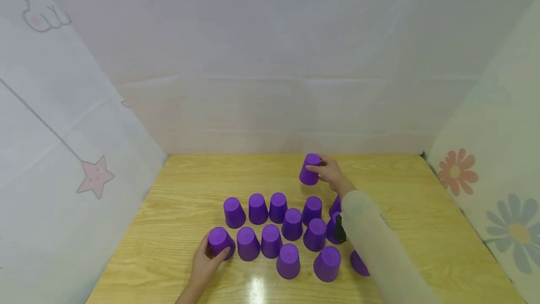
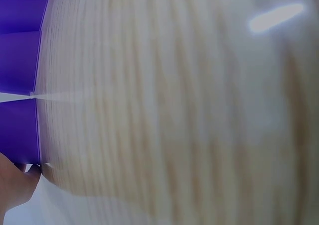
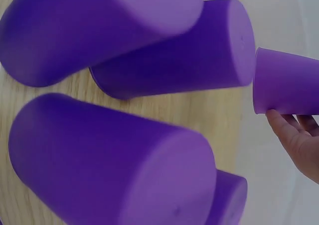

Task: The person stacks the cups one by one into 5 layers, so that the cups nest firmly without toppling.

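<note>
In the head view, my right hand [image 1: 332, 174] grips an upside-down purple cup [image 1: 309, 173], raised off the table behind the other cups. The right wrist view shows the fingers along the side of this cup [image 3: 286, 83]. My left hand [image 1: 204, 262] has its thumb and fingers around the leftmost front purple cup [image 1: 220, 240], which looks to stand upside down on the table. Only part of the left hand [image 2: 17, 185] appears in the left wrist view, beside that cup's rim. Several more purple cups, such as one near the middle [image 1: 271, 241], stand upside down between the hands.
The wooden table [image 1: 198, 173] carries the cups in loose, curving rows. My right sleeve [image 1: 379, 248] covers part of the cups at the right, including a front one [image 1: 358, 264]. Pale printed cloth [image 1: 253, 107] walls the table at the back and both sides.
</note>
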### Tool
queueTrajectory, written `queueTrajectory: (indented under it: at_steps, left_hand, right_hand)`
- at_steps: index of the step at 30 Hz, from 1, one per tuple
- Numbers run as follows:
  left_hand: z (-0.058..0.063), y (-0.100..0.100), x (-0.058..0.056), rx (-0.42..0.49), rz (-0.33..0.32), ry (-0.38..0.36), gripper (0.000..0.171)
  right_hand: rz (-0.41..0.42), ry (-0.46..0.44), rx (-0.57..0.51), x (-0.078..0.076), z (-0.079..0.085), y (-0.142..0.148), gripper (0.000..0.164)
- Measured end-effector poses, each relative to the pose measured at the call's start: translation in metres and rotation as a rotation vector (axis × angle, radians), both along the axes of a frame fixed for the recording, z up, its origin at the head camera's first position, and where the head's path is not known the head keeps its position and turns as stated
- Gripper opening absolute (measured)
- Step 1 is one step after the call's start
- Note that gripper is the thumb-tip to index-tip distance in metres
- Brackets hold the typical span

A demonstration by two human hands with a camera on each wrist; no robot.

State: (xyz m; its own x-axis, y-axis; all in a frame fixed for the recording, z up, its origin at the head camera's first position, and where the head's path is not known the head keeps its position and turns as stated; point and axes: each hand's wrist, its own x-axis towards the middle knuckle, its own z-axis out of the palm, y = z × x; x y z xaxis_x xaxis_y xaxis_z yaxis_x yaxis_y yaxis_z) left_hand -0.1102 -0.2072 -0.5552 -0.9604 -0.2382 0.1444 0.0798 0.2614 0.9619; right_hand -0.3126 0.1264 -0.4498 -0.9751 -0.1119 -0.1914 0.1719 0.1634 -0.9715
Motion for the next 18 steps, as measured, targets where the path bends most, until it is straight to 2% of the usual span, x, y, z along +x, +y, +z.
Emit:
queueTrajectory:
  at_steps: [9,18]
  left_hand:
    - [0.003,0.0,0.002,-0.015,-0.005,-0.014,0.066]
    - [0.003,0.004,0.002,-0.003,-0.006,0.02,0.066]
  right_hand:
    - [-0.029,-0.074,-0.033,-0.005,-0.014,-0.007,0.062]
    - [-0.039,-0.114,-0.045,-0.009,-0.02,-0.006,0.062]
